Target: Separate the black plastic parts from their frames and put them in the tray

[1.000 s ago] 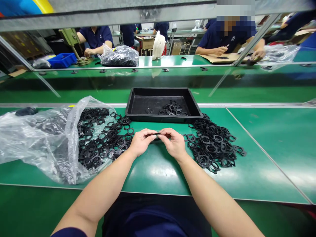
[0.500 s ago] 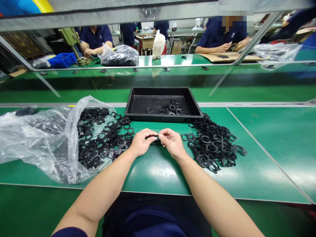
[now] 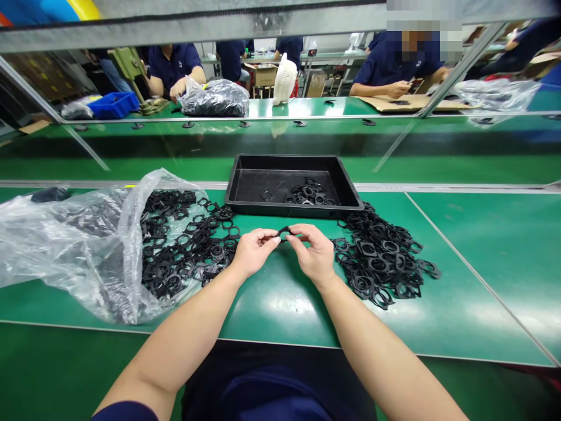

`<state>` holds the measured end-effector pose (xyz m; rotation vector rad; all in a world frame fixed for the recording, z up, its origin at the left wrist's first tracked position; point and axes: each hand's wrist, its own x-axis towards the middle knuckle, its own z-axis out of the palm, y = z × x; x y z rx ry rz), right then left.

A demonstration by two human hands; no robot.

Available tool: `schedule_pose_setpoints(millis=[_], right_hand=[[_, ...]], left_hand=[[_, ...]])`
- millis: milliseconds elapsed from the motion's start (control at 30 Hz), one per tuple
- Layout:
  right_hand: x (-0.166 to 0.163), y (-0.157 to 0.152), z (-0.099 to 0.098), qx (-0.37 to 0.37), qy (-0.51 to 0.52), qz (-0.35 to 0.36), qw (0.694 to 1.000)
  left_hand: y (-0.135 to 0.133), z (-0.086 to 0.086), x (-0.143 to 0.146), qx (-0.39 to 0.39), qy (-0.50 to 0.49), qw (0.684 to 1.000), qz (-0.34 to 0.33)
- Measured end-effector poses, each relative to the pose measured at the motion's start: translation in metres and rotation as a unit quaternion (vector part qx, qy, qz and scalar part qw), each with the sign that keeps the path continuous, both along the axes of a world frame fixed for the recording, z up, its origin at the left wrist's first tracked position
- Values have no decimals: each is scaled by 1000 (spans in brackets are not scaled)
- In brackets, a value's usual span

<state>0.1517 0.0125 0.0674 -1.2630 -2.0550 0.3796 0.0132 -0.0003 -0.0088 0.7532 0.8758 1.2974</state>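
A small black plastic ring part [image 3: 285, 230] is held between my two hands over the front of the green table. My left hand [image 3: 254, 252] pinches its left side between thumb and fingers. On the other side, my right hand [image 3: 316, 254] has its thumb and forefinger closed on the ring's right edge. To the left, many like black parts [image 3: 188, 248] spill from a clear plastic bag [image 3: 94, 251]. Another heap of black ring parts [image 3: 381, 257] lies right of my right hand. Beyond my hands, a black tray [image 3: 258, 207] contains a small pile of the parts.
A metal rail [image 3: 175, 118] crosses behind the tray, with black pieces spaced along a green strip [image 3: 197, 140] before it. Across it are co-workers in dark blue shirts, a blue bin [image 3: 114, 106], a filled plastic bag [image 3: 214, 98] and a white fan [image 3: 286, 80].
The ring has turned up into clearer view between my hands. My right hand has opened its grip wider and shifted slightly right. The far co-workers' hands have moved.
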Motion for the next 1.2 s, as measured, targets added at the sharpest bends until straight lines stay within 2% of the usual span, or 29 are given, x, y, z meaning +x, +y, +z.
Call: schedule_pose_setpoints(millis=[267,533,767,967,1100,1200], right_hand=[[1,1,4,51,-38,22,998],[0,2,6,66,-46,28,996],[0,1,7,53,-48,24,997],[1,1,6,96,-66,58,992],[3,3,8,84,-85,59,991],[3,3,8,41,-64,40,996]], left_hand=[[-2,0,-3,96,95,990,30],[-4,-1,2,71,23,997,4],[-3,-3,-1,147,109,981,56],[-4,-2,-2,162,125,976,69],[-3,1,-3,183,159,967,80],[-3,2,-5,197,176,961,80]])
